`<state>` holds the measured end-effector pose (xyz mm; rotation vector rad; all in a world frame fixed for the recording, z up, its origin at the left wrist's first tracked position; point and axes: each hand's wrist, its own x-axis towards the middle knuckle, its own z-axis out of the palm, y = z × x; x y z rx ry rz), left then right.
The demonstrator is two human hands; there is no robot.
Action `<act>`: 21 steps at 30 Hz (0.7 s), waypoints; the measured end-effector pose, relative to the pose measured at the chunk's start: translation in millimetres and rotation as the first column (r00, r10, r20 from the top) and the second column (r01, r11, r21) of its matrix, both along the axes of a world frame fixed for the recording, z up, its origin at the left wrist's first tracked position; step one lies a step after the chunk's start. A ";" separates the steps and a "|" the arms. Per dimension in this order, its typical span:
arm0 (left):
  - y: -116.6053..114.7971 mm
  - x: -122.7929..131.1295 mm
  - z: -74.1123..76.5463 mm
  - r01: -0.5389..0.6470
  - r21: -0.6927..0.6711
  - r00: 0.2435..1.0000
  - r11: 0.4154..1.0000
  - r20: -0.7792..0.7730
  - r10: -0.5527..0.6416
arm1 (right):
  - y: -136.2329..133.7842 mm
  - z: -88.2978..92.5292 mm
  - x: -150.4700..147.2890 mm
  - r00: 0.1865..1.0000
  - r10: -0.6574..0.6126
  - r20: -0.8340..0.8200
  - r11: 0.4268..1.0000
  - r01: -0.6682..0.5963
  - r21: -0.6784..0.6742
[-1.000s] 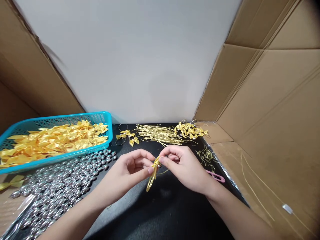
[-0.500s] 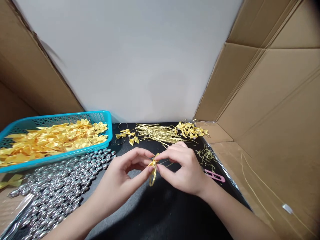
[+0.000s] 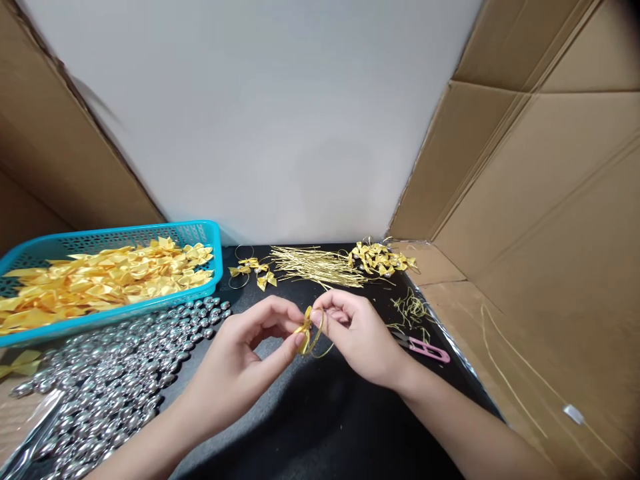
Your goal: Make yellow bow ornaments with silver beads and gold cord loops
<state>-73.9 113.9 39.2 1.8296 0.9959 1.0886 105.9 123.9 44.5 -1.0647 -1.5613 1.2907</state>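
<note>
A small yellow ribbon bow (image 3: pixel 304 335) is pinched between the thumb and fingers of my left hand (image 3: pixel 263 333). My right hand (image 3: pixel 363 337) closes its thumb and index finger on a gold cord (image 3: pixel 320 339) at the bow's right side. The cord curves in a loop below the fingertips, and a loose end trails under my right hand. Whether a bead sits on the bow is hidden by the fingers. Just right of my right wrist lies a pair of pink-handled thread snips (image 3: pixel 429 350).
A turquoise basket (image 3: pixel 217 260) of yellow bows stands at left, with many silver beads (image 3: pixel 130 360) before it. Behind my hands lie gold cord lengths (image 3: pixel 317 265), finished-looking bows (image 3: pixel 380 259) and a few looped bows (image 3: pixel 257 268). Cord scraps (image 3: pixel 411 307) lie right. Cardboard walls (image 3: pixel 545 200) flank the black table (image 3: pixel 300 427).
My right hand has shifted its grip to the cord, its fingers curling in. The cord loop has swung from below the bow to its right, and the bow has turned.
</note>
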 end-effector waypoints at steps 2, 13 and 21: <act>1.8 -1.0 -0.1 0.030 -0.078 0.999 0.996 0.036 -0.028 | 1.4 1.0 0.6 0.999 0.015 -0.039 0.997 -0.018 -0.079; 15.9 -7.4 -3.3 0.323 -0.469 0.903 0.822 0.412 -0.120 | 4.8 5.7 4.4 0.977 0.079 -0.199 0.963 -0.126 -0.237; 17.3 -3.7 -1.8 0.249 -0.471 0.854 0.846 0.519 0.037 | 10.0 20.6 31.8 0.986 0.059 -0.155 0.994 -0.073 -0.085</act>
